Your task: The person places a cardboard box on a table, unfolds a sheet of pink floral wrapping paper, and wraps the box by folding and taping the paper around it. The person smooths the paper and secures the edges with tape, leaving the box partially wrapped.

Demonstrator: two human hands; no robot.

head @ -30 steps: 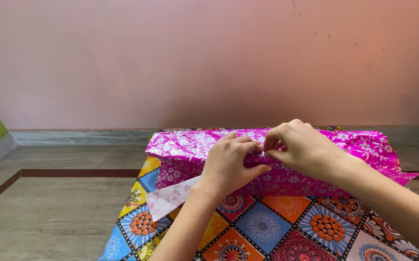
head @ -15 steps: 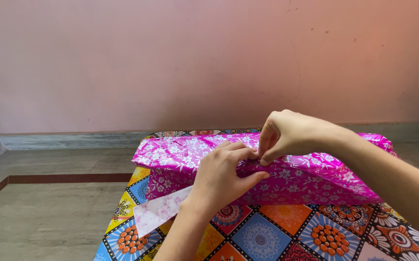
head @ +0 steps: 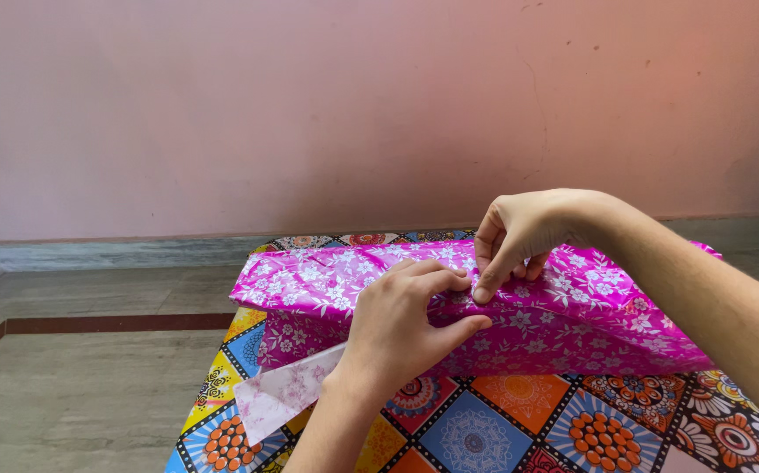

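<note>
Both your hands are pinching the pink wrap on top of the parcel.

Your left hand (head: 401, 320) grips a fold of the shiny pink floral paper (head: 572, 315), thumb under, fingers over. Your right hand (head: 519, 232) presses its fingertips (head: 483, 293) onto the seam, touching the left index. The parcel lies on the patterned tablecloth (head: 502, 429), a pale flap (head: 278, 398) trailing below your left wrist.

The left hand (head: 401, 326) lies palm-down with fingers curled, while the right hand (head: 515, 238) presses down fingertips beside it.
</note>
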